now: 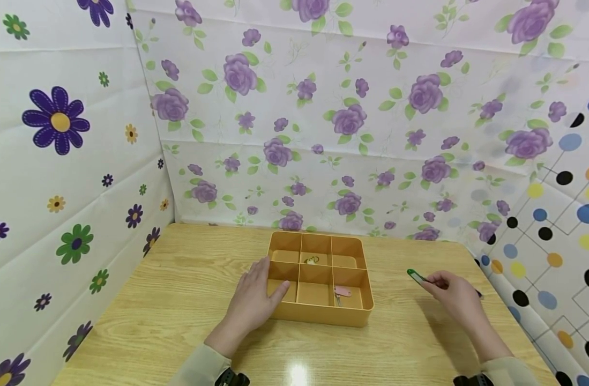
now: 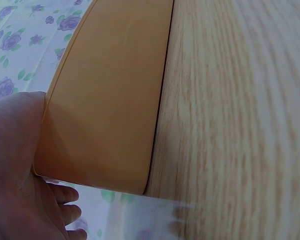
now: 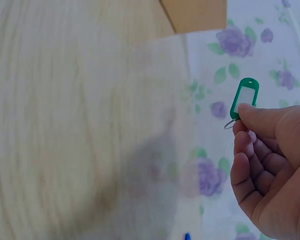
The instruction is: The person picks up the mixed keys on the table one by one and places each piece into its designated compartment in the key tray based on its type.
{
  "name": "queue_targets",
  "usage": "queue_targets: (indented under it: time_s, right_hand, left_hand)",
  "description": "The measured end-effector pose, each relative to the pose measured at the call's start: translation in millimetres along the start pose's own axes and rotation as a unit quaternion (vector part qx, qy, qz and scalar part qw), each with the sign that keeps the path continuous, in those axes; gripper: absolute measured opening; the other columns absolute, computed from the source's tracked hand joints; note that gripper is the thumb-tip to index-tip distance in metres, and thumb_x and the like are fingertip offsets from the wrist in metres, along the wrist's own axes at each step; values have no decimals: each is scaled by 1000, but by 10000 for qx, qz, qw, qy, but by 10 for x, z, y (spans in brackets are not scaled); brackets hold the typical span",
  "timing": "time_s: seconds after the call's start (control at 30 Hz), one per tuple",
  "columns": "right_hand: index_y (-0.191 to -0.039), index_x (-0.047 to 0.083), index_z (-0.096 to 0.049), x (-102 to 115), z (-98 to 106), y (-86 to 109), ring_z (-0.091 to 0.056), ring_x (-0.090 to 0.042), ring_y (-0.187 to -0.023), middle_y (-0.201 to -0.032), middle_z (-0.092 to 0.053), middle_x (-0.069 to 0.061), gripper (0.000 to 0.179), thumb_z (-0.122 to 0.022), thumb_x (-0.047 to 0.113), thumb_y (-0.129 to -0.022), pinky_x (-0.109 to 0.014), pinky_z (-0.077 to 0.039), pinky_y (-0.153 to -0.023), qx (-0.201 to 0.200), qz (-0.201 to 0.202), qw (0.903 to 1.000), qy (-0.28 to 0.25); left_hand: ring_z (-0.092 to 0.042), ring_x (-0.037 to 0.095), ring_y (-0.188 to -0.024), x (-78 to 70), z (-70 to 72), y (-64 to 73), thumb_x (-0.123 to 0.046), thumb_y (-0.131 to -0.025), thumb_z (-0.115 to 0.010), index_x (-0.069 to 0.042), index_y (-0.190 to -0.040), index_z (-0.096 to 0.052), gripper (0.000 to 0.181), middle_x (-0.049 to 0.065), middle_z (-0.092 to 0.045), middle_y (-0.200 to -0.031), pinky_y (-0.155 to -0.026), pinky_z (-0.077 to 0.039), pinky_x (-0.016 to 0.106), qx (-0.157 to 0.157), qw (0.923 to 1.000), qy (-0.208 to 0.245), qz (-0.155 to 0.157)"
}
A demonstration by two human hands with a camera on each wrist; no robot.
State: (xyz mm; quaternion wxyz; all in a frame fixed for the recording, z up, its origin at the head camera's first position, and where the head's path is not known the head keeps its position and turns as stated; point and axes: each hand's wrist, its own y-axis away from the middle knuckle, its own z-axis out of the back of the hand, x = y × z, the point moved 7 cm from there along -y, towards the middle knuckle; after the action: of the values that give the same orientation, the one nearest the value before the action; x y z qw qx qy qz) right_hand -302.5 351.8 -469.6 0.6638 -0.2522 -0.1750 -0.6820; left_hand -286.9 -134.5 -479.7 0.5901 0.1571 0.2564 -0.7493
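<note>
A tan organizer box (image 1: 323,315) with several compartments sits on the table. My left hand (image 1: 252,300) rests against its left side, fingers extended along the wall and thumb over the front-left compartment; the left wrist view shows the hand (image 2: 15,165) at the box's corner (image 2: 100,115). My right hand (image 1: 455,297), right of the box and above the table, pinches a green key tag (image 3: 245,97) between thumb and index finger. A small metal ring (image 3: 230,123) hangs from the tag. A pink key tag (image 1: 342,291) with a key lies in the front-right compartment.
A small yellowish keyring item (image 1: 312,260) lies in the back-middle compartment. Beyond my right hand a small dark object (image 1: 479,294) partly shows; the right wrist view has a blue tip (image 3: 187,236) at its bottom edge. Patterned cloths (image 1: 294,107) enclose the wooden table (image 1: 198,268).
</note>
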Motion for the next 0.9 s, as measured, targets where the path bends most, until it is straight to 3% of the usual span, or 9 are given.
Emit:
queue_targets:
  time_s: [0.5, 0.9]
  right_hand:
    - [-116, 12, -77, 577, -69, 44, -62, -22, -75, -88, -72, 1, 27, -75, 38, -108, -33, -45, -58, -219, 434, 9982, -347]
    - [-123, 14, -77, 826, -110, 46, -68, -19, -87, -96, -75, 1, 28, -72, 38, -110, -34, -53, -65, -228, 476, 9967, -611]
  left_hand:
    - [-20, 42, -166, -4, 1, 2, -75, -109, -44, -1, -175, -20, 103, 20, -26, -179, -134, -16, 64, -8, 10000, 12, 17]
    - [-22, 44, -166, -6, -5, -7, -75, -109, -44, 0, -175, -21, 103, 21, -28, -178, -133, -16, 65, -56, 10000, 3, -29]
